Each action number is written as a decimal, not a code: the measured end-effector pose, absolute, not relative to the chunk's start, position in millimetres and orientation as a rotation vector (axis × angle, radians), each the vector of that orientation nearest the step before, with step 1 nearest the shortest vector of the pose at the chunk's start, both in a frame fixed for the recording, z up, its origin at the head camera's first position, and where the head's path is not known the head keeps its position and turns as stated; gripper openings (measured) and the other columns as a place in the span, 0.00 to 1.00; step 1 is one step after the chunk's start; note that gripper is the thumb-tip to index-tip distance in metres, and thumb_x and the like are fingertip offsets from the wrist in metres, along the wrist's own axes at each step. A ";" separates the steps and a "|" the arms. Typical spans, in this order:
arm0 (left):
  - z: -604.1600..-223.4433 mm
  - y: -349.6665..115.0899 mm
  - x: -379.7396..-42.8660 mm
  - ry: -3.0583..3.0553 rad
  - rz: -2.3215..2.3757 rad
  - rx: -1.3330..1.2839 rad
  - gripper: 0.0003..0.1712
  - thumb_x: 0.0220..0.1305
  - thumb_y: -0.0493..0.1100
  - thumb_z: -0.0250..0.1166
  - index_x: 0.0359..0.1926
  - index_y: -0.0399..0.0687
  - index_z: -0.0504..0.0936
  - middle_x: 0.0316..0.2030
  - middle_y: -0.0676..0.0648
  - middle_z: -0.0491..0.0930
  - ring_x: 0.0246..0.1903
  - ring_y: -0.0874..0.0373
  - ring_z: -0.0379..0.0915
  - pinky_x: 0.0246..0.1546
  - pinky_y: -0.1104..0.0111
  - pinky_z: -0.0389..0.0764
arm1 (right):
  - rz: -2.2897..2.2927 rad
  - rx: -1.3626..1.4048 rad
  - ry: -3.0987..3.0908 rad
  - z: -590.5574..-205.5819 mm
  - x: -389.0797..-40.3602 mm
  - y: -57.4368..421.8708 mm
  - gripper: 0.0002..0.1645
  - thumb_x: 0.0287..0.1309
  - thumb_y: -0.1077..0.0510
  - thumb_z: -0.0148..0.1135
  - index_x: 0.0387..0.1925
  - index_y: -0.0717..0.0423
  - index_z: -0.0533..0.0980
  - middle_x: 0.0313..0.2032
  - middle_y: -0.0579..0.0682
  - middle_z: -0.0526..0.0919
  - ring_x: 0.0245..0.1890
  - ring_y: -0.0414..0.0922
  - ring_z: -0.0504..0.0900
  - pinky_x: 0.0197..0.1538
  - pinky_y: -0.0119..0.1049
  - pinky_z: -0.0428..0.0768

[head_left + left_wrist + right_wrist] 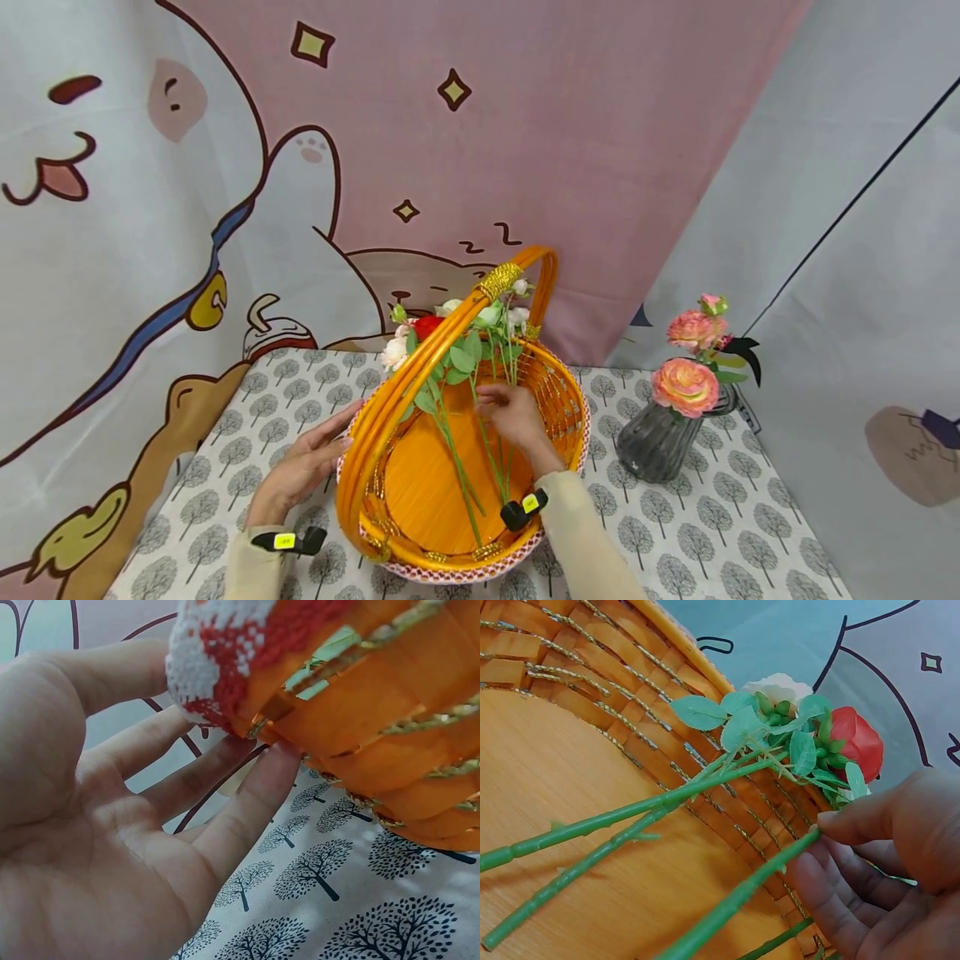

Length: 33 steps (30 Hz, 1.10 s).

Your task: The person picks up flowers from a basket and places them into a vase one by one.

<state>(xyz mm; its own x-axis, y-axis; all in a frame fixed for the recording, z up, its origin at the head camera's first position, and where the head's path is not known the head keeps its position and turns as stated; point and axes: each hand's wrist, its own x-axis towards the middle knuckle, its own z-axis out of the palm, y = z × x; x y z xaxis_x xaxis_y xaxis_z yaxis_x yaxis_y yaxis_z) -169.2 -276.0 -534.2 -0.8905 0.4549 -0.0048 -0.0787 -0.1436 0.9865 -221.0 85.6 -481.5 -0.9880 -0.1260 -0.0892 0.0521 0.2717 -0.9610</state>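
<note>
The right hand (513, 412) pinches 1 thorny green flower stem (742, 893) inside the round, orange woven basket (412, 487); the left hand (303, 462) (fingers spread) touches its red-and-white braided trim (232, 660).

Sleeves (588, 537) are long and cream-coloured. Each wrist carries a black camera unit (515, 516) bearing a yellow rectangular label (284, 542).

The head view looks forward and down over the surface (202, 533) and basket (555, 392). Close up, the left wrist view faces the basket's outside past the fingers (259, 784); the right looks inside, sharing the red rose (859, 744) with the head's.
</note>
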 end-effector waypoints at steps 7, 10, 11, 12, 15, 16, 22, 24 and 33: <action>-533.5 -275.9 -169.6 1.774 2.102 0.447 0.39 0.79 0.36 0.51 0.82 0.40 0.42 0.78 0.61 0.57 0.68 0.71 0.69 0.66 0.72 0.76 | -1.821 -0.098 2.324 -480.5 -223.5 87.7 0.19 0.70 0.62 0.61 0.60 0.59 0.81 0.47 0.58 0.82 0.48 0.62 0.84 0.45 0.54 0.88; -533.5 -275.8 -169.1 1.767 2.105 0.453 0.39 0.79 0.35 0.51 0.82 0.39 0.42 0.79 0.60 0.57 0.68 0.70 0.69 0.66 0.72 0.75 | -1.829 -0.115 2.314 -481.5 -224.3 89.2 0.20 0.71 0.62 0.59 0.61 0.60 0.79 0.48 0.58 0.82 0.50 0.63 0.83 0.43 0.50 0.89; -533.5 -275.6 -168.9 1.767 2.107 0.453 0.39 0.79 0.35 0.51 0.82 0.39 0.42 0.79 0.60 0.56 0.68 0.70 0.69 0.67 0.73 0.75 | -1.837 -0.118 2.309 -481.8 -224.5 89.5 0.19 0.71 0.62 0.59 0.61 0.60 0.79 0.48 0.58 0.81 0.49 0.62 0.83 0.42 0.49 0.89; -533.6 -275.5 -168.8 1.767 2.109 0.451 0.39 0.79 0.35 0.51 0.82 0.39 0.42 0.79 0.59 0.56 0.68 0.70 0.69 0.67 0.73 0.75 | -1.848 -0.124 2.303 -482.1 -225.0 89.5 0.19 0.71 0.62 0.59 0.60 0.60 0.79 0.49 0.58 0.81 0.49 0.62 0.83 0.41 0.48 0.89; -533.8 -274.8 -168.2 1.771 2.114 0.445 0.39 0.79 0.35 0.51 0.82 0.39 0.43 0.80 0.58 0.55 0.68 0.70 0.69 0.67 0.74 0.75 | -1.888 -0.143 2.296 -482.1 -225.9 89.0 0.18 0.70 0.64 0.59 0.59 0.60 0.80 0.49 0.58 0.81 0.46 0.54 0.83 0.40 0.44 0.88; -533.8 -274.5 -168.0 1.768 2.118 0.443 0.39 0.79 0.34 0.51 0.82 0.39 0.43 0.80 0.57 0.55 0.68 0.70 0.69 0.67 0.74 0.75 | -1.905 -0.151 2.293 -481.5 -225.9 88.9 0.17 0.69 0.65 0.59 0.58 0.60 0.80 0.48 0.58 0.81 0.44 0.51 0.82 0.39 0.44 0.88; -534.0 -273.5 -167.5 1.750 2.148 0.438 0.39 0.78 0.33 0.51 0.81 0.37 0.44 0.77 0.61 0.60 0.68 0.70 0.69 0.67 0.73 0.74 | -1.952 -0.169 2.296 -478.2 -224.5 88.2 0.14 0.68 0.64 0.61 0.53 0.57 0.81 0.46 0.56 0.80 0.41 0.45 0.81 0.42 0.48 0.87; -534.3 -273.5 -167.4 1.750 2.147 0.438 0.39 0.78 0.33 0.51 0.81 0.38 0.44 0.76 0.63 0.61 0.68 0.70 0.69 0.67 0.74 0.74 | -1.952 -0.169 2.294 -478.4 -224.7 88.3 0.13 0.68 0.63 0.62 0.52 0.56 0.81 0.45 0.55 0.80 0.42 0.47 0.82 0.45 0.52 0.87; -535.5 -274.6 -168.1 1.751 2.139 0.426 0.38 0.78 0.33 0.52 0.82 0.42 0.47 0.77 0.63 0.60 0.69 0.70 0.68 0.68 0.74 0.73 | -1.988 -0.257 2.275 -473.5 -222.8 88.2 0.13 0.69 0.60 0.63 0.53 0.57 0.81 0.42 0.50 0.82 0.45 0.55 0.84 0.43 0.43 0.87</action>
<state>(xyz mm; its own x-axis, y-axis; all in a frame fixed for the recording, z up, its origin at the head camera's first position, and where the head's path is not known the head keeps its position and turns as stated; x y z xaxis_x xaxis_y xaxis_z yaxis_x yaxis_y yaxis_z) -168.1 -274.6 -535.5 -0.8962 0.4434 0.0149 -0.0730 -0.1804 0.9809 -222.8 88.2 -473.5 -0.9797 -0.1982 0.0286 -0.0550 0.1286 -0.9902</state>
